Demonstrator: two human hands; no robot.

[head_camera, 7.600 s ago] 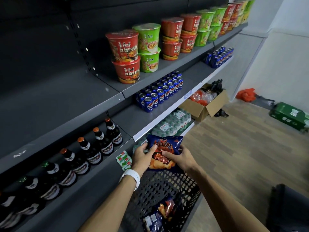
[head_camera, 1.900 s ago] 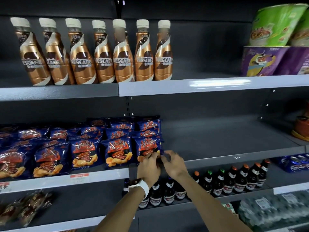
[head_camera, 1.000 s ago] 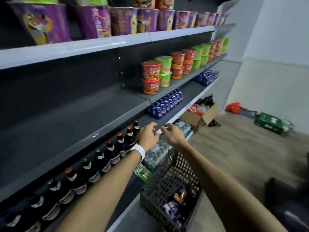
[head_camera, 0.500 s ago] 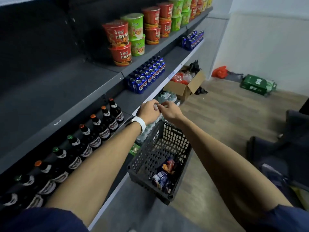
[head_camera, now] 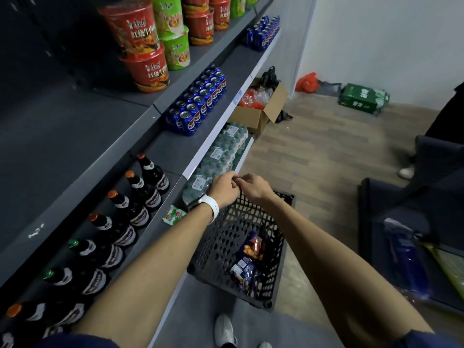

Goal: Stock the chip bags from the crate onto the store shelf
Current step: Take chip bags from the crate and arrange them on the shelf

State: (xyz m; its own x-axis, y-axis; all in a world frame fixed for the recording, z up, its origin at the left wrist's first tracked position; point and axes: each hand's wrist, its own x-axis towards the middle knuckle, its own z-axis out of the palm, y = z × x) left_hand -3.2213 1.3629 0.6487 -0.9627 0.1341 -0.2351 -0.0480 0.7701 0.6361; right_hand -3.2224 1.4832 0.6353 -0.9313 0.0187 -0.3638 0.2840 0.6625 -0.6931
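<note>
Grey store shelving (head_camera: pixel 82 136) runs along our left, above a wood-patterned floor (head_camera: pixel 321 151) and beside a white wall. On the upper tier stand red and green noodle cups (head_camera: pixel 148 64); one tier lower sit blue cans (head_camera: pixel 198 101) and a row of dark bottles (head_camera: pixel 118 222), with wrapped water bottle packs (head_camera: pixel 223 151) on the lowest tier. Our two arms reach forward over a black perforated crate (head_camera: pixel 241 244) that rests on the floor beside the shelving. The left hand (head_camera: pixel 223 188), with a white wristband (head_camera: pixel 212 209) on its wrist, and the right hand (head_camera: pixel 253 188) meet above the crate's far rim, fingers curled and fingertips touching each other; we see nothing held in either hand. The remaining chip bags (head_camera: pixel 248 259) lie at the bottom of the crate, well below both hands. An open cardboard box (head_camera: pixel 261 111) and a green carton (head_camera: pixel 361 97) stand farther along the floor.
</note>
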